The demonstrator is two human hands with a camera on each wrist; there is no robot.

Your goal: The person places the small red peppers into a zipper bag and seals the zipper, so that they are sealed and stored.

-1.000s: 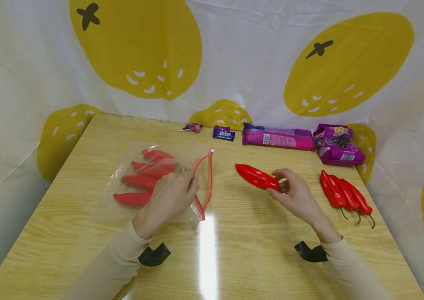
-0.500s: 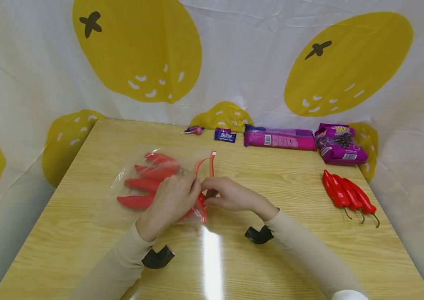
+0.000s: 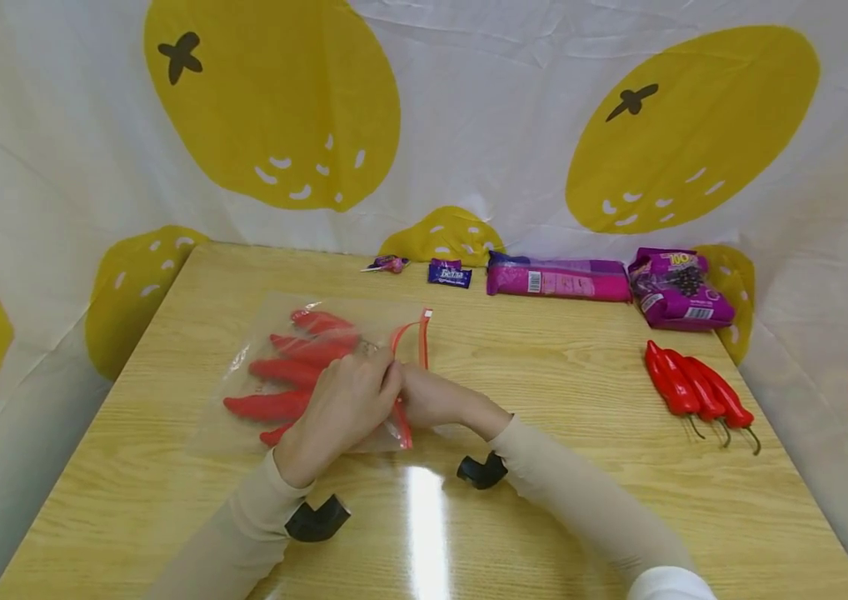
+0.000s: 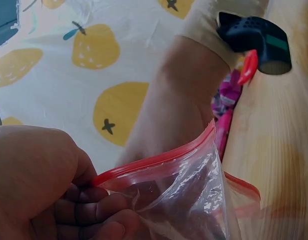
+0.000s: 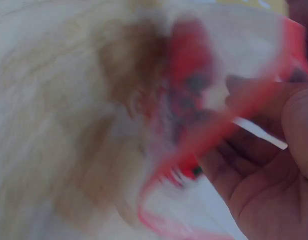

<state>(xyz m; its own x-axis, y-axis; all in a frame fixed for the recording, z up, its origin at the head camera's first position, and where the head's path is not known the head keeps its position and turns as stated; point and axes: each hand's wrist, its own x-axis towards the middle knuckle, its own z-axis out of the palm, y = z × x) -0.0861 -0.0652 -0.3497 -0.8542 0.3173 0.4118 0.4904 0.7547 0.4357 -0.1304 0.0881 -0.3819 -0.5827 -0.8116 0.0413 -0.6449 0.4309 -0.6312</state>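
My left hand (image 3: 345,396) pinches the red zip edge of a clear zip bag (image 4: 194,192) lying on the table, its mouth facing right. Several red peppers (image 3: 285,371) lie inside, tips to the left; one low pepper (image 3: 274,435) is partly hidden behind my left hand. My right hand (image 3: 427,396) reaches into the bag's mouth, its fingertips hidden in the head view by my left hand. In the blurred right wrist view, the right hand's thumb and loosely bent fingers (image 5: 234,160) show beside the red zip strip (image 5: 209,135), with a pepper (image 5: 191,50) beyond them.
Three more red peppers (image 3: 697,392) lie side by side at the table's right. Along the back edge are a lollipop (image 3: 388,264), small wrapped sweets (image 3: 450,273), a long purple packet (image 3: 559,277) and a plump purple pack (image 3: 682,289). A fruit-print cloth (image 3: 469,125) hangs behind.
My right hand has carried a pepper leftward from the middle of the table into the bag's mouth. Another pepper tip now shows low in the bag. My left hand keeps its hold.
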